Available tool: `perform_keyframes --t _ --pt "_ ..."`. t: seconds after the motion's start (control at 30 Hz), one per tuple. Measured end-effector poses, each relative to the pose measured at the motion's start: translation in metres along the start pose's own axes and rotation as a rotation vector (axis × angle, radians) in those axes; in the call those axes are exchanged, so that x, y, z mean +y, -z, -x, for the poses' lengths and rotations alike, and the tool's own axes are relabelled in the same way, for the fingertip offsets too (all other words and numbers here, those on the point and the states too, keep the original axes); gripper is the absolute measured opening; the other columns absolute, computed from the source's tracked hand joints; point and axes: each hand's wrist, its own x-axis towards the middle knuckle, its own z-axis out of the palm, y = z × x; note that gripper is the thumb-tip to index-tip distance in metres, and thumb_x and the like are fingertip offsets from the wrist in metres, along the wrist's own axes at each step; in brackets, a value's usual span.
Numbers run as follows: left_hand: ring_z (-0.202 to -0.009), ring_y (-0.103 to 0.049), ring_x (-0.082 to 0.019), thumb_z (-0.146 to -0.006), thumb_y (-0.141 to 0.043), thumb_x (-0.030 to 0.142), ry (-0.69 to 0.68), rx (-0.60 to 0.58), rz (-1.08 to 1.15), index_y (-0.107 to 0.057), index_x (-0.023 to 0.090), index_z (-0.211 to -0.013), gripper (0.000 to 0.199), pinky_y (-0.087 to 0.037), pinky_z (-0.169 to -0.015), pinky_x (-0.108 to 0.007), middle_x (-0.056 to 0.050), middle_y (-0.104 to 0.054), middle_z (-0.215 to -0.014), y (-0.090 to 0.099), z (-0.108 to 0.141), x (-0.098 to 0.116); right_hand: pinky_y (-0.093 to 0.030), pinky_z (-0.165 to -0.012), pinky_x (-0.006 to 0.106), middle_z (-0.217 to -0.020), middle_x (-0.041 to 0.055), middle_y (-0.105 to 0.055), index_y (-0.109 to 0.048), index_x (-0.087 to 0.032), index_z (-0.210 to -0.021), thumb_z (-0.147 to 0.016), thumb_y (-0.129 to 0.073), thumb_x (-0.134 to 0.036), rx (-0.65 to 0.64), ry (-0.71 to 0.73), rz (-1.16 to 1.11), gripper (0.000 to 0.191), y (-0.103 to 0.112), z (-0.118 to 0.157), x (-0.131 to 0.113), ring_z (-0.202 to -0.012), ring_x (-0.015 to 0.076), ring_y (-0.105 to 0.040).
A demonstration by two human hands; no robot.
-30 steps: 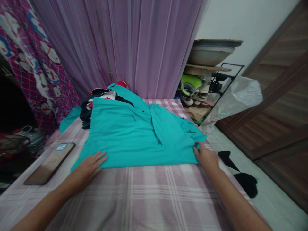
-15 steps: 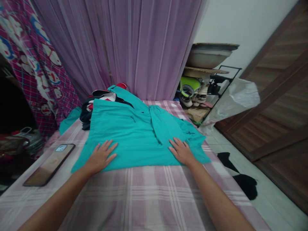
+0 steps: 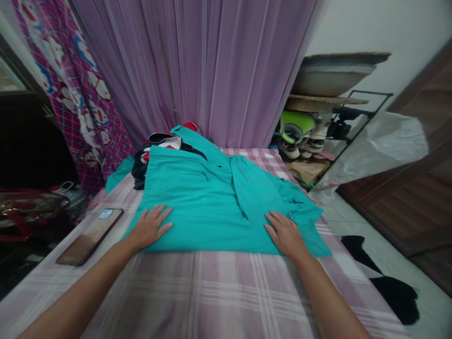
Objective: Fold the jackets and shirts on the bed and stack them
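A turquoise jacket (image 3: 197,207) lies spread on the bed, one sleeve (image 3: 261,183) laid over its right part. On its near left part rests my left hand (image 3: 151,228), palm down with the fingers spread. My right hand (image 3: 285,234) lies flat near the front edge on the right, its fingers stretched out over the cloth. Neither hand grips anything. Behind the jacket, a bundle of dark, red and white clothing (image 3: 139,167) is partly covered by it.
A phone (image 3: 90,238) lies left of the jacket on the plaid bedsheet (image 3: 212,292). Purple curtains (image 3: 226,70) hang behind. Right of the bed stand a shoe rack (image 3: 370,113) and a white plastic bag (image 3: 391,141). Black cloth (image 3: 395,296) lies on the floor.
The camera has turned slightly left, so the scene sits further right. My hands are a little wider apart on the jacket, the right one having slid right. The jacket looks much the same.
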Motion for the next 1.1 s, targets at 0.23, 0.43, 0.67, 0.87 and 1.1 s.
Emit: perform_keyframes --t 0.23,0.43,0.67,0.87,1.1 --pt "-0.117 -0.064 -0.03 -0.093 -0.043 0.047 -0.05 -0.073 -0.023 -0.067 0.024 -0.124 0.046 -0.047 -0.098 -0.043 -0.011 -0.068 -0.129 0.069 -0.057 0.039 -0.044 -0.104 0.047 -0.126 0.0115 -0.069 -0.073 -0.02 -0.116 -0.097 -0.045 -0.04 0.148 0.005 -0.07 0.039 0.001 0.002 -0.005 -0.121 0.0277 -0.06" --pt "-0.124 -0.059 -0.028 -0.094 -0.049 0.04 -0.113 0.019 0.106 -0.059 0.025 -0.134 0.043 -0.044 -0.102 -0.039 -0.009 -0.064 -0.136 0.1 -0.143 0.128 -0.048 -0.094 0.044 -0.111 0.0085 -0.075 -0.076 -0.023 -0.101 -0.095 -0.046 -0.035 0.284 -0.058 -0.083 0.033 0.01 0.007 0.006 -0.106 0.0255 -0.068" --pt "-0.11 -0.067 -0.026 -0.093 -0.048 0.05 0.125 -0.043 0.263 -0.058 0.019 -0.127 0.047 -0.051 -0.086 -0.034 -0.013 -0.072 -0.12 0.078 -0.239 0.198 -0.051 -0.088 0.039 -0.109 0.0061 -0.076 -0.076 -0.026 -0.101 -0.096 -0.046 -0.035 0.23 -0.064 -0.086 0.032 0.003 0.013 0.021 -0.102 0.0233 -0.069" --pt "-0.107 -0.068 -0.025 -0.092 -0.049 0.036 0.165 -0.007 0.206 -0.051 0.021 -0.131 0.042 -0.051 -0.08 -0.033 -0.012 -0.071 -0.12 0.071 -0.26 0.221 -0.052 -0.089 0.04 -0.109 0.0066 -0.076 -0.076 -0.026 -0.102 -0.096 -0.048 -0.032 0.246 -0.071 -0.101 0.03 0.003 0.012 0.017 -0.101 0.0229 -0.069" --pt "-0.104 -0.067 -0.031 -0.087 -0.054 0.025 -0.049 -0.043 -0.078 -0.064 0.022 -0.118 0.032 -0.05 -0.083 -0.041 -0.016 -0.073 -0.111 0.091 -0.222 0.191 -0.052 -0.09 0.039 -0.11 0.0062 -0.076 -0.076 -0.027 -0.104 -0.096 -0.048 -0.03 0.214 -0.07 -0.154 0.029 0.006 0.01 0.012 -0.103 0.0221 -0.069"
